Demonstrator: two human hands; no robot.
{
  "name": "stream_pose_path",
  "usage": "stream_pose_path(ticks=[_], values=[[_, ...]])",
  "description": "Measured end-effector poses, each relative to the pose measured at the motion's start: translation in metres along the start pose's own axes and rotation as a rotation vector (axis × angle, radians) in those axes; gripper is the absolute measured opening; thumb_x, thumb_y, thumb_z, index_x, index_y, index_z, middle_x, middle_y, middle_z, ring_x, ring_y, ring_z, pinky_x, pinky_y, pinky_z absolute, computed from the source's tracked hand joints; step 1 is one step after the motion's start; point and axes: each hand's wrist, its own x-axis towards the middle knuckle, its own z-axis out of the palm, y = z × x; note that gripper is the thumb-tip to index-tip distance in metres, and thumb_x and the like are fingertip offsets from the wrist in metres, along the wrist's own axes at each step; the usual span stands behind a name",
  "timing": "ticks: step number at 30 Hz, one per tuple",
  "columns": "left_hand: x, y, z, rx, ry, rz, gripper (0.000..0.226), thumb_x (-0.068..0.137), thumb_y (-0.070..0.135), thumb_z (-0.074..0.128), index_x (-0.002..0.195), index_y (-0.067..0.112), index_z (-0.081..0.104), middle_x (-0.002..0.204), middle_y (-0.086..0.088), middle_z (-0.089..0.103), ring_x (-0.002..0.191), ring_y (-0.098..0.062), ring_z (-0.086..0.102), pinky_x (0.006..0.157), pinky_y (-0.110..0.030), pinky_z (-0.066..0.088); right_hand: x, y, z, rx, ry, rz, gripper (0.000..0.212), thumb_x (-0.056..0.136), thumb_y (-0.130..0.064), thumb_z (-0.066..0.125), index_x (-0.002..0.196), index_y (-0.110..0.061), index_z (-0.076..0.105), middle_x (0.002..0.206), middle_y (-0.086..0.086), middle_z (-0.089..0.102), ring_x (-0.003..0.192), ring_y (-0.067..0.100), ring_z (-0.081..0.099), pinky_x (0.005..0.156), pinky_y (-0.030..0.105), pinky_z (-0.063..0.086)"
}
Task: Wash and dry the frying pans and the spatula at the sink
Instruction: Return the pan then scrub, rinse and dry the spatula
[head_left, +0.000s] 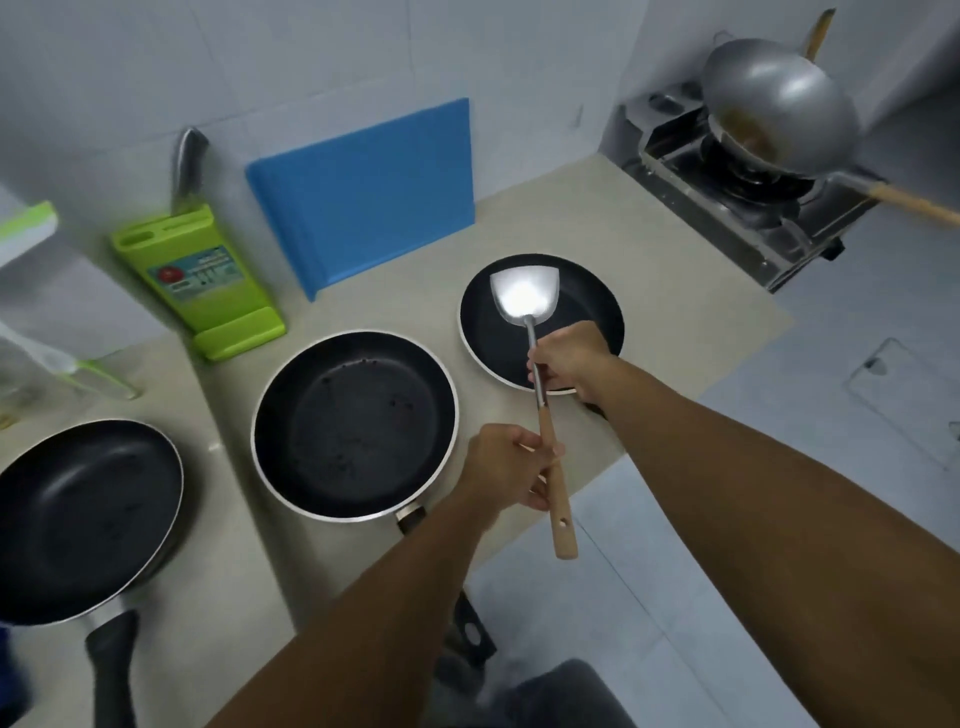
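Three black non-stick frying pans sit on the beige counter (675, 291): a small one (582, 306) at the right, a middle one (353, 421), and a large one (83, 514) at the left with its black handle toward me. A metal spatula (524, 296) with a wooden handle hangs over the small pan, its shiny blade upward. My left hand (509, 467) grips the wooden handle. My right hand (566, 358) pinches the metal shaft just above the wood.
A blue cutting board (374, 192) and a green knife block (202, 280) with a knife lean against the tiled wall. A steel wok (779, 104) rests on the gas stove (737, 182) at the far right. The counter edge drops to a tiled floor (597, 597).
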Motion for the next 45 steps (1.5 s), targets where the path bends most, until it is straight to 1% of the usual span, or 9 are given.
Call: stream_pose_path(ticks=[5, 11, 18, 27, 33, 35, 38, 42, 45], values=[[0.044, 0.010, 0.023, -0.021, 0.067, -0.081, 0.021, 0.089, 0.018, 0.081, 0.094, 0.002, 0.068, 0.083, -0.020, 0.077, 0.065, -0.031, 0.077, 0.068, -0.052, 0.065, 0.055, 0.002, -0.004, -0.093, -0.037, 0.031, 0.006, 0.085, 0.003, 0.073, 0.091, 0.005, 0.073, 0.086, 0.018, 0.074, 0.075, 0.029, 0.076, 0.063, 0.037, 0.064], [0.084, 0.030, 0.055, -0.054, 0.151, -0.148, 0.013, 0.091, 0.017, 0.079, 0.092, 0.006, 0.072, 0.082, -0.012, 0.079, 0.064, -0.022, 0.078, 0.064, -0.034, 0.066, 0.114, 0.008, -0.001, -0.206, -0.164, 0.026, 0.010, 0.083, 0.001, 0.076, 0.093, 0.000, 0.073, 0.092, 0.013, 0.073, 0.083, 0.024, 0.073, 0.062, 0.030, 0.061], [0.111, 0.042, 0.082, -0.127, 0.224, -0.175, 0.018, 0.088, 0.019, 0.082, 0.094, 0.003, 0.076, 0.072, -0.008, 0.077, 0.055, -0.016, 0.074, 0.057, -0.026, 0.062, 0.151, 0.022, 0.001, -0.277, -0.199, 0.015, 0.013, 0.081, -0.003, 0.075, 0.094, -0.003, 0.072, 0.095, 0.014, 0.071, 0.083, 0.027, 0.071, 0.077, 0.046, 0.064], [0.122, 0.028, 0.102, -0.186, 0.276, -0.226, 0.013, 0.094, 0.014, 0.075, 0.102, 0.003, 0.073, 0.092, -0.018, 0.078, 0.067, -0.023, 0.077, 0.066, -0.034, 0.066, 0.165, 0.028, -0.003, -0.316, -0.295, -0.058, 0.019, 0.081, -0.002, 0.080, 0.072, -0.014, 0.070, 0.083, 0.007, 0.072, 0.086, 0.024, 0.073, 0.084, 0.042, 0.062], [0.111, 0.017, 0.094, -0.166, 0.201, -0.263, 0.018, 0.103, 0.009, 0.058, 0.114, 0.003, 0.070, 0.100, -0.019, 0.077, 0.068, -0.026, 0.074, 0.056, -0.028, 0.062, 0.163, 0.031, 0.000, -0.338, -0.283, -0.108, 0.017, 0.082, -0.003, 0.081, 0.073, -0.014, 0.070, 0.086, 0.008, 0.074, 0.085, 0.025, 0.073, 0.084, 0.041, 0.062], [0.103, 0.013, 0.084, -0.162, 0.213, -0.246, 0.015, 0.104, 0.013, 0.057, 0.111, 0.007, 0.068, 0.097, -0.017, 0.076, 0.066, -0.024, 0.072, 0.054, -0.027, 0.060, 0.158, 0.030, -0.002, -0.363, -0.268, -0.143, 0.004, 0.085, -0.007, 0.077, 0.086, -0.008, 0.074, 0.090, 0.005, 0.072, 0.085, 0.022, 0.070, 0.085, 0.036, 0.060], [0.087, 0.003, 0.055, -0.121, 0.304, -0.210, 0.014, 0.104, 0.017, 0.055, 0.105, 0.011, 0.068, 0.092, -0.014, 0.075, 0.064, -0.022, 0.070, 0.052, -0.028, 0.058, 0.140, 0.029, -0.002, -0.429, -0.129, -0.320, 0.023, 0.093, -0.009, 0.063, 0.115, -0.006, 0.070, 0.105, 0.007, 0.067, 0.093, 0.023, 0.066, 0.084, 0.034, 0.057], [0.052, -0.014, -0.004, -0.045, 0.512, -0.186, 0.015, 0.104, 0.012, 0.054, 0.103, 0.008, 0.069, 0.085, -0.017, 0.073, 0.058, -0.022, 0.065, 0.047, -0.027, 0.056, 0.096, 0.034, 0.013, -0.415, -0.115, -0.602, 0.024, 0.089, -0.005, 0.056, 0.108, -0.011, 0.070, 0.107, 0.007, 0.062, 0.096, 0.023, 0.062, 0.088, 0.037, 0.053], [0.023, -0.036, -0.053, 0.023, 0.699, -0.200, 0.014, 0.100, 0.014, 0.060, 0.098, 0.011, 0.074, 0.088, -0.017, 0.077, 0.068, -0.028, 0.073, 0.066, -0.039, 0.065, 0.056, 0.040, 0.031, -0.426, -0.231, -0.610, 0.027, 0.086, -0.006, 0.056, 0.110, -0.011, 0.068, 0.101, 0.007, 0.066, 0.092, 0.021, 0.062, 0.085, 0.033, 0.051]])
